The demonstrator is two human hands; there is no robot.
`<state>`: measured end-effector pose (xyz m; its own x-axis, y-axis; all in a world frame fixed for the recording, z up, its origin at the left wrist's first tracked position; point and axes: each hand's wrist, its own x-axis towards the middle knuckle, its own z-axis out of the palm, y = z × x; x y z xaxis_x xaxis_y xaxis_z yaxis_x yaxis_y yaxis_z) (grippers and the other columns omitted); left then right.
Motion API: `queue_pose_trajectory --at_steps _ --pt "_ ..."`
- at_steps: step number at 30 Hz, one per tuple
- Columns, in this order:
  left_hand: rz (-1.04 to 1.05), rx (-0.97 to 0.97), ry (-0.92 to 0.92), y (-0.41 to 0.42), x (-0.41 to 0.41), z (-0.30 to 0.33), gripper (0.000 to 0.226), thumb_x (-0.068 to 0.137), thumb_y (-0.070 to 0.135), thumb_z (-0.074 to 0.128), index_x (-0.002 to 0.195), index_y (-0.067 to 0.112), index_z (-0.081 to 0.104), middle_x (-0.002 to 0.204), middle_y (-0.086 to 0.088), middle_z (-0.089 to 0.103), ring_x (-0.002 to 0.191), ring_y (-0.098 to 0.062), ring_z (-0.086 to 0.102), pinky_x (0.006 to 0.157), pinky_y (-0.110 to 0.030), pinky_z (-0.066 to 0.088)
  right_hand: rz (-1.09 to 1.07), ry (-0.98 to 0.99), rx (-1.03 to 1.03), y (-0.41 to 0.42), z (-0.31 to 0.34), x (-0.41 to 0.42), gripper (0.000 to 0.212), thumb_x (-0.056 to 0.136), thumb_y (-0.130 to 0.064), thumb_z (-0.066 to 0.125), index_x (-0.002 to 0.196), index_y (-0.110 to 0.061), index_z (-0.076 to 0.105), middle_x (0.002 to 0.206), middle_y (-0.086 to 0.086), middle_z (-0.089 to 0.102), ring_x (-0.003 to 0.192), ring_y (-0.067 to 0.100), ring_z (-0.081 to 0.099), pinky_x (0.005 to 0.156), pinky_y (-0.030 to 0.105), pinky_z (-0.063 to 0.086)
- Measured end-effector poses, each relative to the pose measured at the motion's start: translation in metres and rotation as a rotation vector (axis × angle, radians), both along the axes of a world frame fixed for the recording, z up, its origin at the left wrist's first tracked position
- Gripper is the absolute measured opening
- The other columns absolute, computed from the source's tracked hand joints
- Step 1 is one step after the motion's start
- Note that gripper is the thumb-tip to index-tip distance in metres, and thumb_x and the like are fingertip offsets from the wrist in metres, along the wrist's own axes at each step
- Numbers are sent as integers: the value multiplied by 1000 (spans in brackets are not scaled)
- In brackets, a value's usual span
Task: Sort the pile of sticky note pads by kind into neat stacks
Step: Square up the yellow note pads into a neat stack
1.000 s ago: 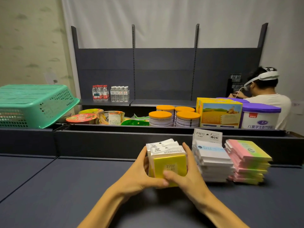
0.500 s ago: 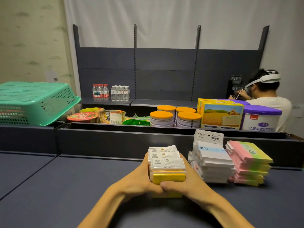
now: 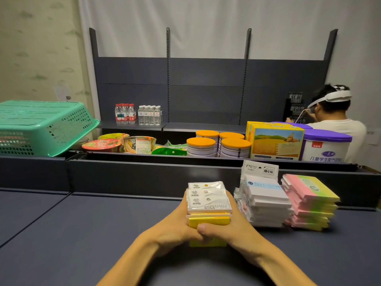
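both hands, left hand (image 3: 175, 228) and right hand (image 3: 228, 230), gripped the yellow pad stack (image 3: 208, 205), so you needed even side pressure, keeping clear of the white stack (image 3: 266, 201) just right.

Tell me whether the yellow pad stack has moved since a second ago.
Yes. The yellow stack, gripped by both hands, tipped flat and sank lower against the white stack.
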<state>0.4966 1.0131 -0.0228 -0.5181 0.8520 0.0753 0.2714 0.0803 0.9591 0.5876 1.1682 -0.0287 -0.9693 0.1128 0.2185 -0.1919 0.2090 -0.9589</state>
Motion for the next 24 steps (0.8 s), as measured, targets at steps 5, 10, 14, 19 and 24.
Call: queue_pose_trajectory --at_steps 5,10,14,19,24 --pt "-8 -3 10 -5 -3 7 88 74 -2 73 143 31 31 132 8 58 123 -14 55 105 -38 45 -22 -13 16 6 3 1 90 61 -18 88 134 -27 38 122 -12 65 110 9 63 88 25 54" --pt "-23 -6 38 -5 -1 8 90 73 1 76 145 28 29 136 3 56 126 -19 53 107 -45 41 -55 -56 31 9 1 1 106 50 -28 92 136 -29 31 123 -11 63 111 8 62 97 33 51" --pt "-14 35 4 -3 5 6 87 76 2 75 144 29 28 134 9 57 123 -11 54 101 -31 47 -29 -71 55 7 2 1 113 54 -26 93 144 -23 24 126 -12 62 115 7 60 99 31 49" --pt "-15 52 -20 -1 9 4 87 78 -1 72 143 31 24 130 16 59 120 -4 56 92 -18 48 21 -44 48 1 8 5 81 69 -13 84 134 -29 39 119 -19 65 108 -1 61 79 10 49" --pt "-3 40 16 -1 8 4 92 74 2 74 141 39 22 128 21 58 120 -2 54 93 -19 48 44 -58 39 1 7 6 77 72 -15 82 136 -28 40 119 -19 65 110 0 61 82 12 49"
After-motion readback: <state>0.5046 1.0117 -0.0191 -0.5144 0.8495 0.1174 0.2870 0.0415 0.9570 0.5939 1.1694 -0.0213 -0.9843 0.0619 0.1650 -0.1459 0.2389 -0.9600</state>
